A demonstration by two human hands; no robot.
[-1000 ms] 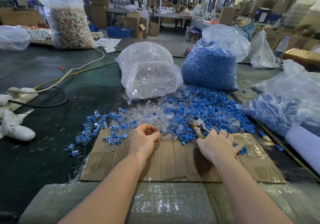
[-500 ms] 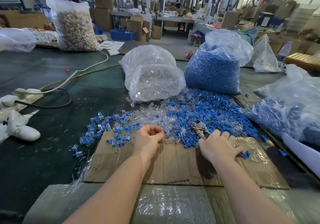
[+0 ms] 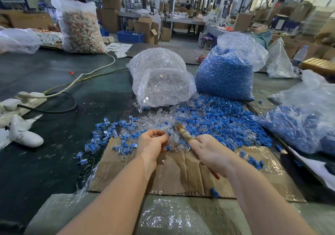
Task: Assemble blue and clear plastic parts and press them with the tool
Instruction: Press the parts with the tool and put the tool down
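Left hand [image 3: 151, 144] pinched on a small blue and clear part [image 3: 167, 134] above the cardboard sheet [image 3: 183, 173]. Right hand [image 3: 211, 152] clenched around the tool [image 3: 184, 132], tip beside that part. Loose blue parts [image 3: 217, 118] and clear parts [image 3: 154, 121] heaped on worktop [image 3: 45, 171] just beyond.

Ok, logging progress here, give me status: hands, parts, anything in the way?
Left hand pinching a small part. Right hand gripping the tool, tip toward the part. Loose blue and clear parts heaped just beyond; nothing blocking.
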